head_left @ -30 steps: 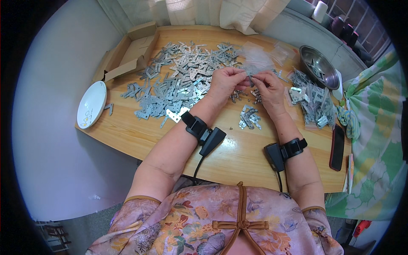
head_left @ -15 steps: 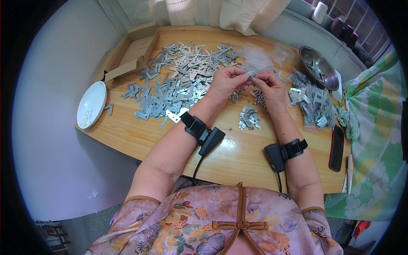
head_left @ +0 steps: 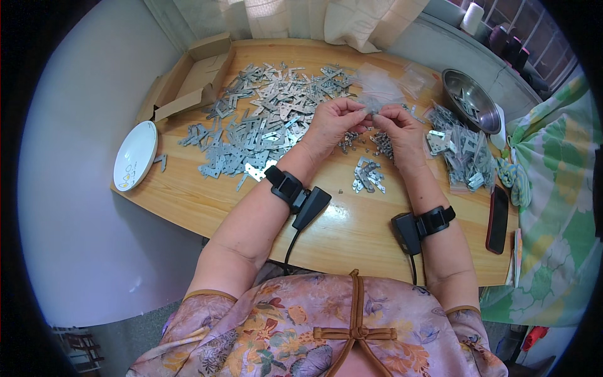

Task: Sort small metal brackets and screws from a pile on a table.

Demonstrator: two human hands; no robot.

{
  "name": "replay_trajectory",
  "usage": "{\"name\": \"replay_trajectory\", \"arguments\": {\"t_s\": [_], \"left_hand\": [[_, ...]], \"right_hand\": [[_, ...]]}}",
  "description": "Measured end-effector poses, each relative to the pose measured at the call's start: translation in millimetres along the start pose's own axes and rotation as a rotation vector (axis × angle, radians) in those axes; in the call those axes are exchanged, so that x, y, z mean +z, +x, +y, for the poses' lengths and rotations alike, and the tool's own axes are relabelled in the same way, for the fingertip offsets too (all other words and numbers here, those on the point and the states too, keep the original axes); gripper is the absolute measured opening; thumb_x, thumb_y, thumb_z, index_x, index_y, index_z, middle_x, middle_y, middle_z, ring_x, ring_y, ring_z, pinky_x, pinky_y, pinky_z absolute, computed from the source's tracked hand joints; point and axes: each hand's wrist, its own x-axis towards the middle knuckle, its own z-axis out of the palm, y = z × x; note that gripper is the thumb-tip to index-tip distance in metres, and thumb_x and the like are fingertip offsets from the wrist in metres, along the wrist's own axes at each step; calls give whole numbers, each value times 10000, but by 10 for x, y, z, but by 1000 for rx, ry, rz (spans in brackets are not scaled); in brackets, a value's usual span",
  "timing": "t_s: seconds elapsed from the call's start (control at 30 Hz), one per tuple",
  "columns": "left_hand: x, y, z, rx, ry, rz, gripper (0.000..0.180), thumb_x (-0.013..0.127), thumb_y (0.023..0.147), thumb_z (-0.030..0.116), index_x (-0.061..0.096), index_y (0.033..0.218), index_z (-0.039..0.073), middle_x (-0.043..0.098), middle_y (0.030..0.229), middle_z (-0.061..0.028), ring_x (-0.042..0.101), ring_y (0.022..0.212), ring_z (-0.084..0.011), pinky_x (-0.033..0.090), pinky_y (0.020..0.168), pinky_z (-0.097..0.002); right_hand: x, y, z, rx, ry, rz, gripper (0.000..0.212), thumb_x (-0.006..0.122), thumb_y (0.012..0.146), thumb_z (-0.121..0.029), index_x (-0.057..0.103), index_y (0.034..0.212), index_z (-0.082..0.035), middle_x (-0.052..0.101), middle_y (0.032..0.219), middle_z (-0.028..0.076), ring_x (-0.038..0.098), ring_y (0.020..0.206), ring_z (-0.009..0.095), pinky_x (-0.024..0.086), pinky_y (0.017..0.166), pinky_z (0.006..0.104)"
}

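Over the far middle of the table my left hand (head_left: 331, 125) and my right hand (head_left: 405, 133) meet, thumbs and fingers pinched on a small clear plastic bag (head_left: 372, 105). What lies inside the bag is too small to make out. Below the hands are small piles of screws (head_left: 382, 143), partly hidden by my right hand. A little group of flat metal corner brackets (head_left: 368, 174) rests nearer to me. Left of my left hand spreads a large heap of silvery brackets (head_left: 270, 119). Loose clear bags (head_left: 380, 80) lie just beyond my fingers.
An open cardboard box (head_left: 195, 75) and a tilted white plate (head_left: 135, 156) stand at the left. On the right are filled plastic bags (head_left: 468, 157), a steel bowl (head_left: 483, 116) and a phone (head_left: 497, 218). Cables run from black wrist devices (head_left: 290, 188).
Both hands stay in almost the same place, still pinching the bag. Their fingers have shifted slightly, and the left forearm has moved very little.
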Motion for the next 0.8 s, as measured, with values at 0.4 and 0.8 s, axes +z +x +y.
{"name": "replay_trajectory", "arguments": {"t_s": [0.4,0.8], "left_hand": [[-17,8,-1,9,26,-25,158,584,822,78,570,957,-2,620,903,-111,626,823,-189,523,694,-259],[-12,16,-16,1,-107,-64,154,581,820,59,585,962,0,620,935,-119,623,840,-197,521,749,-286]], "right_hand": [[32,-15,-130,213,107,-6,120,664,739,-56,593,824,-9,588,791,20,538,689,86,448,597,210],[0,-3,-73,266,272,-48,178,637,777,-89,617,939,-18,632,837,51,548,659,103,454,601,215]]}}
